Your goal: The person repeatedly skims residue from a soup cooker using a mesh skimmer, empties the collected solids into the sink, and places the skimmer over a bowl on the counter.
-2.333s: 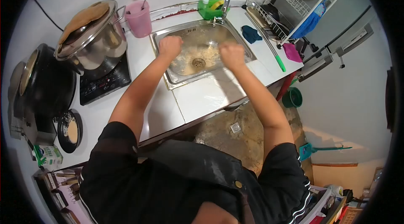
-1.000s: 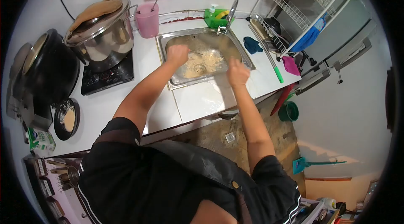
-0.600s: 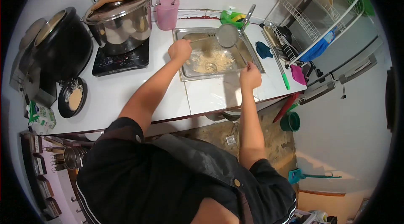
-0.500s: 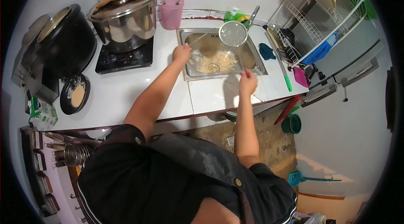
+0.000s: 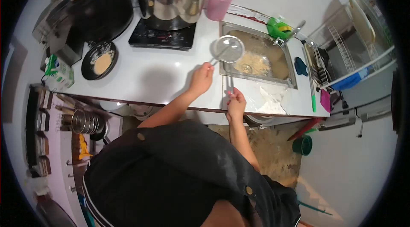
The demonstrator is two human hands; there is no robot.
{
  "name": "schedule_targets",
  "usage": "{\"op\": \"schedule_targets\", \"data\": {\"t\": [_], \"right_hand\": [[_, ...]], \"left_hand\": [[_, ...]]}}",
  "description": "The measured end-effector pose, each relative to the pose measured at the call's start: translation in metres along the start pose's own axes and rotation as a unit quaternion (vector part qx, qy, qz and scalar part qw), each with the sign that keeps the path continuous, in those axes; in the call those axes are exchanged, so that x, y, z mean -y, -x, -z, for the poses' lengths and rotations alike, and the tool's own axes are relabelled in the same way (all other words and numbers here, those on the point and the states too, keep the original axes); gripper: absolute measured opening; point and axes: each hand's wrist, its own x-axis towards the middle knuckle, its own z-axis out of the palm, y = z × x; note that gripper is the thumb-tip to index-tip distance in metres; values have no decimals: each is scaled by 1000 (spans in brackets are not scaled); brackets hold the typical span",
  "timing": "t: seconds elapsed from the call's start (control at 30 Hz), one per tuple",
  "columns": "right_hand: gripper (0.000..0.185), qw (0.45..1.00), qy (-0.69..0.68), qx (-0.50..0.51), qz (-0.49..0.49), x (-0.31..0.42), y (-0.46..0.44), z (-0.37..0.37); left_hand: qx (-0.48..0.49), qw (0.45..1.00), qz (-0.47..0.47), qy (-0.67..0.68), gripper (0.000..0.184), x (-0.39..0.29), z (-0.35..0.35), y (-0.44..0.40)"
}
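My right hand (image 5: 235,105) is closed around the handle of a round mesh strainer (image 5: 229,49). The strainer is held up above the sink's left edge, and its mesh looks bare. My left hand (image 5: 202,79) is closed on a thin metal utensil (image 5: 217,59) that points up at the strainer; its far end shows against the mesh, and its exact kind is unclear. Behind my right hand lies the steel sink (image 5: 292,67), with pale brown food bits (image 5: 255,64) spread over its bottom around the drain.
Left of the sink are a large steel pot (image 5: 171,7) on a black induction cooker (image 5: 162,39), a pink pitcher (image 5: 219,4) and a black bowl (image 5: 89,68). A dish rack (image 5: 341,52) and dark blue cloth (image 5: 300,66) are at right. A white patch (image 5: 273,99) marks the counter front.
My view has swung left. The strainer has moved from above the sink's far side to its left edge, and my hands have come closer together.
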Motion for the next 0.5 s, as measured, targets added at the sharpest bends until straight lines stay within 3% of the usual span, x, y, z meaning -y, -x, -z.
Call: {"op": "schedule_targets", "data": {"t": [0.1,0.2,0.3,0.37,0.43,0.5], "right_hand": [[29,999,24,26,14,19,14,-5],[30,995,61,38,65,49,36,-24],[31,987,34,125,96,74,55,-59],[32,979,33,188,68,84,70,-93],[32,951,40,305,34,82,86,-130],[30,925,12,377,-53,78,103,-171]], "left_hand": [[17,996,55,-62,17,-7,10,-4],[-64,994,72,-55,18,-15,24,-2],[-129,984,98,-72,18,-25,68,8],[-230,968,98,-37,18,-25,102,18],[-266,955,123,-44,15,-17,144,31],[-381,913,103,-105,14,0,188,43]]}}
